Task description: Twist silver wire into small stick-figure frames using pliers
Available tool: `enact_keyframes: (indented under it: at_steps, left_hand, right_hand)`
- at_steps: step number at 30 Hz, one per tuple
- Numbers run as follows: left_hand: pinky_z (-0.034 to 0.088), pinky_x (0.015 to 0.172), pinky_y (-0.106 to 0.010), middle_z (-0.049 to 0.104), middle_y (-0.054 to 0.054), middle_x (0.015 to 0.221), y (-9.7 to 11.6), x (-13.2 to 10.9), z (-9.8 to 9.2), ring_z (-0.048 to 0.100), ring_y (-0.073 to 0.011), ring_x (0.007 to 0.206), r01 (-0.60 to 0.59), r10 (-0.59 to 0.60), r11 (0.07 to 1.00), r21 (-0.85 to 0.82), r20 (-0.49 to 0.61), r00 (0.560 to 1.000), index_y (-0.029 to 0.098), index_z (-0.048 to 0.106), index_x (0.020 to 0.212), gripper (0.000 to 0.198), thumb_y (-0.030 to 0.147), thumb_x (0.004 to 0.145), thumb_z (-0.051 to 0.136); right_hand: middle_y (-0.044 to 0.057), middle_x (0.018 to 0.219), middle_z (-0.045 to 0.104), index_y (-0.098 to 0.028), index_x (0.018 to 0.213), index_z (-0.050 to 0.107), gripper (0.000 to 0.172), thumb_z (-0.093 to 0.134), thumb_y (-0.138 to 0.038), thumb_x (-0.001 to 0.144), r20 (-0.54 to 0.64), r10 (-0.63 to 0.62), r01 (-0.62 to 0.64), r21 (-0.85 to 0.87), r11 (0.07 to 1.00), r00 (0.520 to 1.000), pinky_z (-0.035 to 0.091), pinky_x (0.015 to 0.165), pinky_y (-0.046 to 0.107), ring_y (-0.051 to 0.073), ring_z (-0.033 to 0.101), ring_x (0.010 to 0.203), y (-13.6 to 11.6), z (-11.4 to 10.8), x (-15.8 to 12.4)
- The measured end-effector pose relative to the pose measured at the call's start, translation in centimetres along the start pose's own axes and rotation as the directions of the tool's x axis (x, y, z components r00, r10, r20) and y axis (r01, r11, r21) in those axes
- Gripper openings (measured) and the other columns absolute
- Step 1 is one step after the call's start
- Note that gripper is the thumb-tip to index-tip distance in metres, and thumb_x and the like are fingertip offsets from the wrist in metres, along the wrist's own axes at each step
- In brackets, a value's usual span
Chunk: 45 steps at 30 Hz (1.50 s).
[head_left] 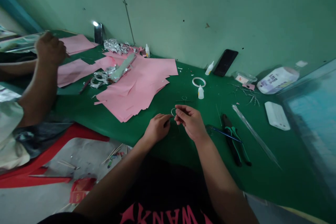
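Close together over the green table (162,143), my two hands meet at a small wire ring (172,112). My right hand (190,120) pinches the ring between thumb and fingers. The fingers of my left hand (158,127) are closed at the ring's left side, and what they grip is too small to make out. Just beyond my hands a thin wire piece with a small loop (184,98) lies on the table. A small white glue bottle (201,92) stands behind it, beside a white ring (198,82).
Pink paper sheets (136,84) spread at the left. Pliers (232,140) and a bundle of wires (254,134) lie to the right. A black phone (225,63) leans on the wall. Another person's hand (51,49) is at the far left.
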<state>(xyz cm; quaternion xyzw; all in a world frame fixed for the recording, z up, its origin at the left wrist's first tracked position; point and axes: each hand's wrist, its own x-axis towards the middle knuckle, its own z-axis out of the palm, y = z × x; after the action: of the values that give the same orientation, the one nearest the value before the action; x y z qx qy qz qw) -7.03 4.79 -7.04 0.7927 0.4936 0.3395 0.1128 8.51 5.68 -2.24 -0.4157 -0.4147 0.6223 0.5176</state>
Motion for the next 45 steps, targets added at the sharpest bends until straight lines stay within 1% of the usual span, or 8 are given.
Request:
enact_keyframes:
  at_steps: [9, 12, 18, 30, 35, 39, 42, 45]
  left_hand:
    - [0.053, 0.080, -0.031, 0.073, -0.007, 0.090, 0.3, -0.4, 0.4, 0.068, -0.0199, 0.085, 0.184, -0.168, 0.973, 0.137, -0.123, 0.978, 0.018, 0.067, 0.110, 0.030, 0.011, 0.084, 0.053]
    - [0.053, 0.081, -0.032, 0.073, -0.008, 0.090, 0.4, -0.5, 0.6, 0.068, -0.0210, 0.085, 0.198, -0.177, 0.964, 0.176, -0.128, 0.976, 0.017, 0.067, 0.106, 0.027, 0.011, 0.084, 0.053]
    - [0.052, 0.077, -0.033, 0.071, -0.009, 0.085, 0.4, -0.7, 0.8, 0.067, -0.0223, 0.080, 0.229, -0.203, 0.947, 0.226, -0.132, 0.970, 0.016, 0.065, 0.100, 0.022, 0.010, 0.082, 0.054]
    - [0.048, 0.069, -0.031, 0.067, -0.007, 0.078, 0.5, -0.8, 0.7, 0.064, -0.0216, 0.075, 0.260, -0.243, 0.932, 0.253, -0.099, 0.965, 0.019, 0.060, 0.087, 0.011, 0.011, 0.083, 0.052]
    - [0.047, 0.069, -0.030, 0.067, -0.007, 0.078, 0.5, -0.8, 0.7, 0.064, -0.0216, 0.075, 0.255, -0.242, 0.934, 0.249, -0.083, 0.967, 0.019, 0.059, 0.085, 0.011, 0.012, 0.084, 0.052]
    - [0.046, 0.067, -0.030, 0.067, -0.007, 0.078, 0.3, -0.9, 0.7, 0.064, -0.0219, 0.075, 0.263, -0.249, 0.934, 0.241, -0.088, 0.965, 0.019, 0.059, 0.086, 0.010, 0.012, 0.083, 0.052]
    - [0.046, 0.065, -0.029, 0.067, -0.006, 0.077, 0.3, -0.9, 0.6, 0.064, -0.0215, 0.074, 0.267, -0.251, 0.934, 0.236, -0.096, 0.963, 0.019, 0.059, 0.086, 0.011, 0.011, 0.082, 0.054]
    - [0.046, 0.065, -0.028, 0.067, -0.005, 0.077, 0.3, -0.8, 0.6, 0.064, -0.0206, 0.073, 0.271, -0.253, 0.934, 0.233, -0.106, 0.962, 0.020, 0.059, 0.085, 0.011, 0.011, 0.081, 0.055]
  right_hand:
    - [-0.002, 0.055, 0.062, -0.014, 0.097, 0.071, 0.031, 0.075, -0.034, 0.072, 0.052, -0.022, 0.031, -0.183, 0.983, 0.998, 0.039, 0.045, 0.025, 0.009, 0.048, 0.046, -0.8, -0.1, 1.5]
    - [0.001, 0.059, 0.065, -0.014, 0.095, 0.072, 0.030, 0.076, -0.033, 0.072, 0.054, -0.041, 0.053, -0.239, 0.970, 0.998, 0.040, 0.045, 0.025, 0.009, 0.050, 0.047, -1.1, 0.1, 2.1]
    - [0.009, 0.086, 0.073, -0.014, 0.094, 0.073, 0.028, 0.071, -0.035, 0.075, 0.056, -0.063, 0.076, -0.255, 0.964, 0.996, 0.041, 0.044, 0.024, 0.010, 0.057, 0.055, -1.0, 0.5, 2.6]
    - [0.011, 0.088, 0.074, -0.015, 0.095, 0.075, 0.030, 0.069, -0.037, 0.077, 0.035, -0.121, 0.125, -0.369, 0.921, 0.992, 0.048, 0.048, 0.026, 0.013, 0.063, 0.059, -0.4, -0.1, 2.2]
    - [0.008, 0.077, 0.073, -0.015, 0.100, 0.075, 0.031, 0.065, -0.036, 0.080, -0.074, -0.177, 0.109, -0.545, 0.831, 0.981, 0.053, 0.056, 0.032, 0.015, 0.064, 0.056, -0.3, -2.8, 2.3]
    - [0.011, 0.075, 0.072, -0.011, 0.100, 0.074, 0.028, 0.061, -0.027, 0.081, -0.251, -0.279, 0.014, -0.720, 0.694, 0.927, 0.054, 0.067, 0.043, 0.021, 0.066, 0.060, -1.1, -6.8, 2.7]
    - [0.018, 0.086, 0.071, -0.010, 0.092, 0.076, 0.022, 0.061, -0.020, 0.079, -0.273, -0.354, -0.021, -0.816, 0.577, 0.894, 0.048, 0.082, 0.055, 0.031, 0.067, 0.082, -1.7, -8.3, 2.7]
    - [0.021, 0.114, 0.066, -0.012, 0.099, 0.075, 0.025, 0.062, -0.022, 0.080, -0.220, -0.433, 0.021, -0.874, 0.485, 0.874, 0.038, 0.097, 0.060, 0.039, 0.055, 0.113, -1.9, -7.1, 1.8]
